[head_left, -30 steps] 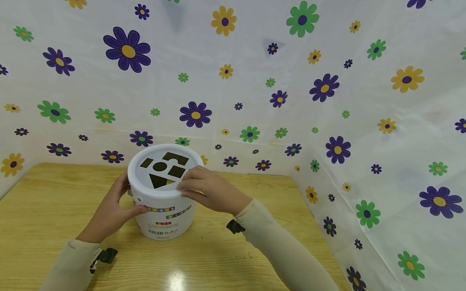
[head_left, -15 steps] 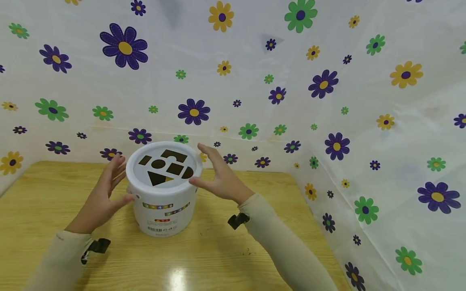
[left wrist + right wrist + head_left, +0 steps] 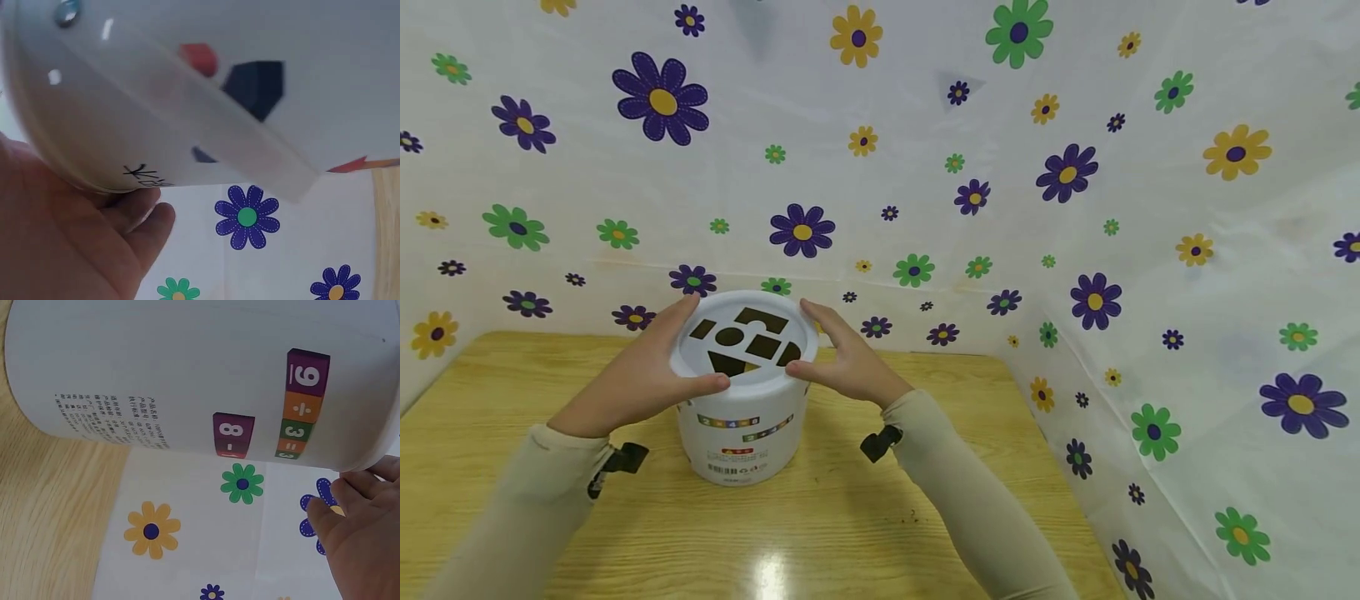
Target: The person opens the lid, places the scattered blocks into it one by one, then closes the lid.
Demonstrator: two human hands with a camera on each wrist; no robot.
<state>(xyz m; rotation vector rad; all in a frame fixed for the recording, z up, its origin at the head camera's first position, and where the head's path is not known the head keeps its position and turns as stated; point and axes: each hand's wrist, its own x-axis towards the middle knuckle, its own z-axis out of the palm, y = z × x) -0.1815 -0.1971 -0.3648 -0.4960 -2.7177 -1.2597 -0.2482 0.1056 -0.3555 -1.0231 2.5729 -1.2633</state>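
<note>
A white plastic bucket [image 3: 741, 446] stands upright on the table, with printed sums and small text on its side. Its lid [image 3: 763, 385] has dark cut-out holes of several shapes, and a bit of yellow shows through the triangular one. My left hand [image 3: 640, 375] grips the lid's left edge, thumb along the front rim; in the left wrist view its fingers [image 3: 153, 231] curl beneath the rim. On the right side, my right hand [image 3: 853, 362] holds the lid's edge between thumb and fingers. A pale handle strip [image 3: 206, 119] slants across the bucket's side.
The wooden table [image 3: 850, 517] carries the bucket towards its back left. Flower-printed white sheeting [image 3: 910, 208] rises just behind it and along the right side. Some small dark specks [image 3: 912, 515] lie on the wood.
A second ago the right fingers were at the lid's right front and the left hand lower on the bucket's side. Both hands came away, spread, then closed in on the lid's edges.
</note>
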